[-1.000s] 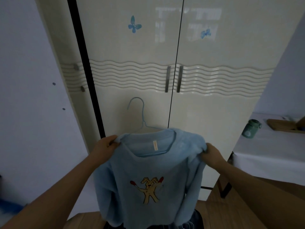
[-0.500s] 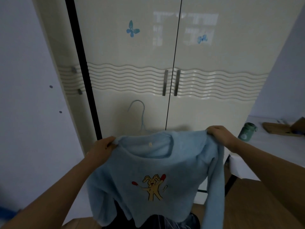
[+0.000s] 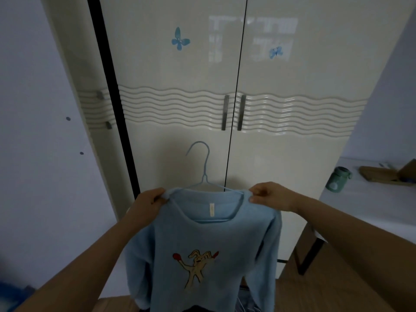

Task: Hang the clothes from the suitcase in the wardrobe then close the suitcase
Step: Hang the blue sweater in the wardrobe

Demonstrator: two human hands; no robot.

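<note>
A light blue sweater [image 3: 202, 244] with a cartoon rabbit on its chest hangs on a blue wire hanger [image 3: 204, 174], whose hook rises above the collar. My left hand [image 3: 146, 206] grips the sweater's left shoulder. At the right end of the collar, my right hand [image 3: 270, 195] pinches the fabric. I hold it up in front of the cream wardrobe [image 3: 180, 86]; its two front doors with metal handles [image 3: 233, 112] are closed. The suitcase is mostly hidden; only dark contents [image 3: 245, 298] show below the sweater.
A table with a white cloth [image 3: 369, 212] stands to the right, bearing a green flask [image 3: 337, 179] and a wooden board [image 3: 382, 175]. A plain wall [image 3: 33, 154] is on the left. Wooden floor [image 3: 326, 278] shows below.
My right hand has moved inward from the sweater's right shoulder to the collar's right end. The shoulder has settled over the hanger, and the right sleeve now hangs down.
</note>
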